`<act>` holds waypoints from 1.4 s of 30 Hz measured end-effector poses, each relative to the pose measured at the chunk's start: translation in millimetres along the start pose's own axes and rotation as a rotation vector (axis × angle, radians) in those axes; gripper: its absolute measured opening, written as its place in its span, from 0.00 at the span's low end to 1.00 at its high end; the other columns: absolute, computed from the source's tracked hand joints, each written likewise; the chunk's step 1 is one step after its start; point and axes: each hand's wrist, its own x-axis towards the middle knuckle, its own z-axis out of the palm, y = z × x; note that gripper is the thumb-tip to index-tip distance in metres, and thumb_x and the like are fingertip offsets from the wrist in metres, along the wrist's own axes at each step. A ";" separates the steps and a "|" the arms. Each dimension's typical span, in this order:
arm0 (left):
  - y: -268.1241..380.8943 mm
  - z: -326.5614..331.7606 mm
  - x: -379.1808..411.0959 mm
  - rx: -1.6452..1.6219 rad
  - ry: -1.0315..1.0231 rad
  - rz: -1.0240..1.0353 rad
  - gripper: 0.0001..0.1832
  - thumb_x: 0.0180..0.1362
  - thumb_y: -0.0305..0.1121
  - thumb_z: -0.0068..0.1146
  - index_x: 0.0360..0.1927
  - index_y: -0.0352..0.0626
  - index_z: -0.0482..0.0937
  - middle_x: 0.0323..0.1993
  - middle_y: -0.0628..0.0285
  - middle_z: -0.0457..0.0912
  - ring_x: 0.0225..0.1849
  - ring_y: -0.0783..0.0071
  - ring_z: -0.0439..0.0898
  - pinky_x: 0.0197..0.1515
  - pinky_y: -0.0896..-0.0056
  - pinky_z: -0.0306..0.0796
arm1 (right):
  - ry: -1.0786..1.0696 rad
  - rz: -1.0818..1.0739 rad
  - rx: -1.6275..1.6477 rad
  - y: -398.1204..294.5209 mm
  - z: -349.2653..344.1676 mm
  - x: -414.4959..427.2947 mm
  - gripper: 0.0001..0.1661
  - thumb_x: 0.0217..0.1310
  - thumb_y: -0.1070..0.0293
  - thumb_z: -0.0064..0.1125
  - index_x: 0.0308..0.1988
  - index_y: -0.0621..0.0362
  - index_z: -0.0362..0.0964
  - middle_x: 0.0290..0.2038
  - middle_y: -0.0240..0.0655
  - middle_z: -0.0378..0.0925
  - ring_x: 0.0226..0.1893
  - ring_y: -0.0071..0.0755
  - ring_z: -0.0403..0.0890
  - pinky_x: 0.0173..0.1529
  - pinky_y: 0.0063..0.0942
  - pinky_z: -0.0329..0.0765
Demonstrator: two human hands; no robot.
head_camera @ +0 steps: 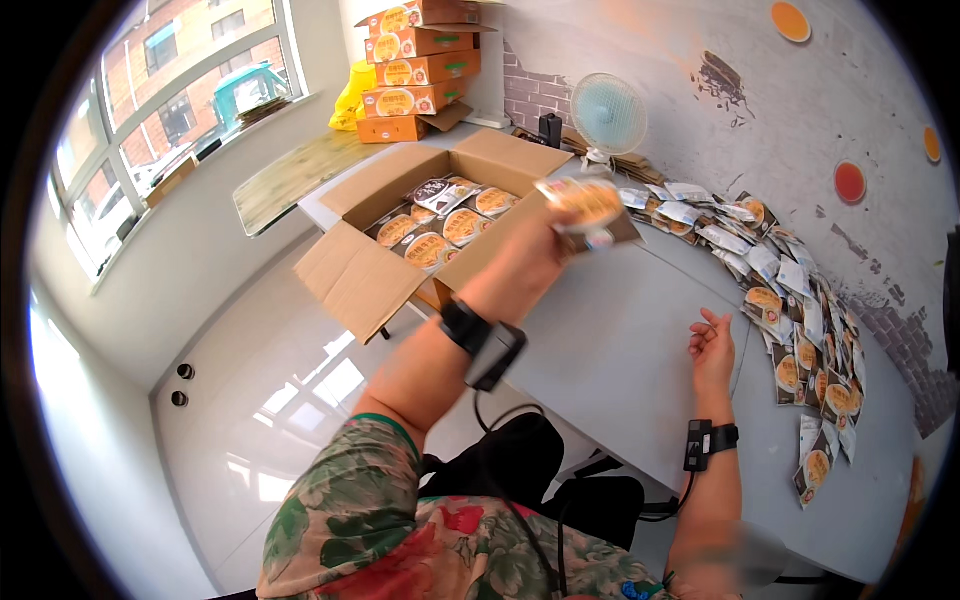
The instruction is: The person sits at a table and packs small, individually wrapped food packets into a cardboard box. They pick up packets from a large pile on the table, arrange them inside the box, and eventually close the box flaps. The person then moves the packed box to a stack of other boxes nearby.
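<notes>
My left hand (534, 251) grips a brown and white food packet (589, 214) with an orange printed picture, blurred, above the grey table (600, 322) and just right of the open cardboard box (480, 259). Similar packets (461, 225) lie in rows inside the box, one dark packet (439, 193) on top at the back. My right hand (711, 346) is over the table's right part, palm turned up, fingers loosely curled and nothing in them. To its right a long curved heap of packets (806, 300) runs along the wall side of the table.
A small fan (607, 116) stands at the back by the wall. Orange cartons (427, 67) are stacked at the back left beside a yellow bag (355, 97). A wooden board (300, 180) lies left of the box, whose flaps stick outward. Cables hang from devices on both wrists.
</notes>
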 end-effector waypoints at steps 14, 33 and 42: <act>178.8 -256.3 56.4 0.348 0.784 -0.051 0.14 0.51 0.24 0.42 0.44 0.36 0.69 0.42 0.48 0.75 0.39 0.52 0.78 0.40 0.52 0.73 | 0.026 0.002 0.078 1.3 -4.0 5.4 0.30 0.65 0.44 0.39 0.45 0.63 0.68 0.25 0.29 0.72 0.21 0.16 0.67 0.25 0.15 0.63; 168.9 -264.0 72.9 1.480 0.544 0.037 0.25 0.47 0.28 0.57 0.51 0.35 0.68 0.52 0.47 0.68 0.55 0.55 0.67 0.53 0.56 0.65 | 0.088 -0.016 0.066 4.6 -37.9 7.2 0.27 0.65 0.47 0.40 0.43 0.60 0.70 0.24 0.29 0.73 0.20 0.16 0.67 0.24 0.14 0.64; 107.7 -125.9 9.8 0.502 0.020 0.179 0.25 0.58 0.34 0.49 0.60 0.40 0.64 0.51 0.66 0.71 0.55 0.77 0.66 0.59 0.68 0.54 | 0.238 -0.108 0.241 13.4 -21.6 20.5 0.24 0.64 0.48 0.42 0.40 0.58 0.70 0.25 0.30 0.74 0.18 0.17 0.68 0.21 0.16 0.66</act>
